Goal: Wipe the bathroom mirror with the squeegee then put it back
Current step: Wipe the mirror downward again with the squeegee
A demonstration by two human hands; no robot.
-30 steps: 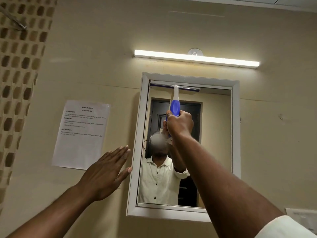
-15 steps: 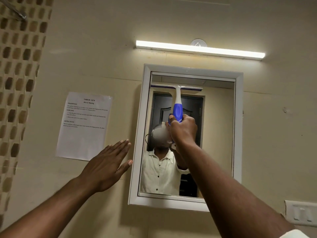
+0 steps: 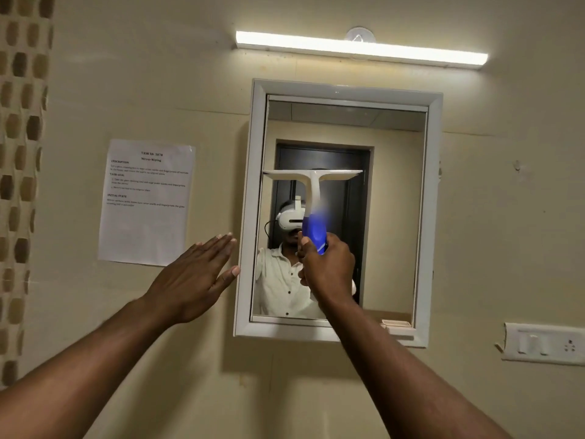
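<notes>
1. One squeegee (image 3: 313,182): a white T-shaped head on a white neck with a blue grip. Its blade lies level across the left and middle of the glass, about halfway up the mirror.
2. One mirror (image 3: 395,217) in a white frame, fixed to the beige wall. It reflects a dark door and a person in a white buttoned shirt.
3. Two hands. The right hand (image 3: 327,269) is closed around the blue grip, below the blade and in front of the glass. The left hand (image 3: 193,278) is open and flat, fingers together, holding nothing, with its thumb tip at the frame's left edge.
4. One printed paper sheet (image 3: 145,201) is stuck on the wall left of the mirror.
5. One lit tube light (image 3: 361,49) runs above the mirror.
6. One switch plate (image 3: 543,343) with a socket sits on the wall at lower right.
</notes>
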